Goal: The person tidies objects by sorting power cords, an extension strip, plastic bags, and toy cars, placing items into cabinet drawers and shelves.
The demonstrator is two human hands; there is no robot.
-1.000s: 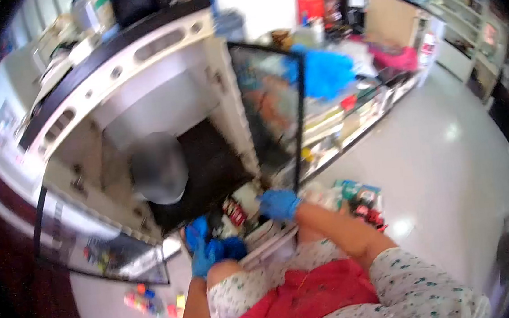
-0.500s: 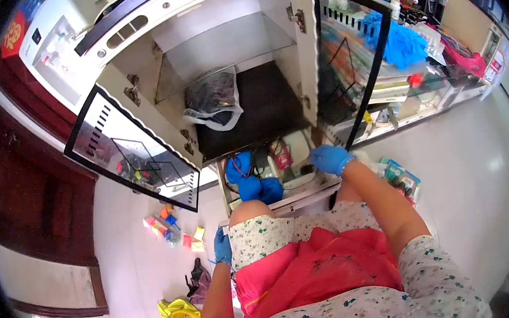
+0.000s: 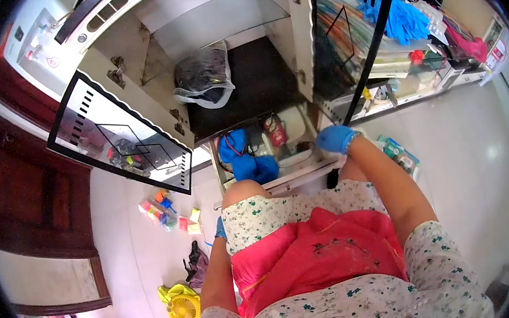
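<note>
My right hand (image 3: 333,140), in a blue glove, is at the right side of the pulled-out drawer (image 3: 305,174). Its fingers look curled together, and whatever they hold is hidden; a small dark thing (image 3: 304,146) lies just left of the fingertips. In the drawer are blue cloth bundles (image 3: 255,168), a red packet (image 3: 274,130) and a pale tray (image 3: 295,127). My left hand (image 3: 220,228), also gloved in blue, is low beside my left knee, with its fingers mostly out of sight.
Above the drawer, a cabinet with open glass doors (image 3: 119,144) holds a clear plastic bag (image 3: 202,78) of dark items. On the floor to the left lie small colourful packets (image 3: 157,215), dark cloth (image 3: 196,264) and a yellow fan (image 3: 183,310). A teal box (image 3: 399,157) sits at right.
The view has shifted, so the cabinet and drawer sit higher. My right hand has moved slightly outward, toward the drawer's right edge. My left hand is more hidden behind the knee.
</note>
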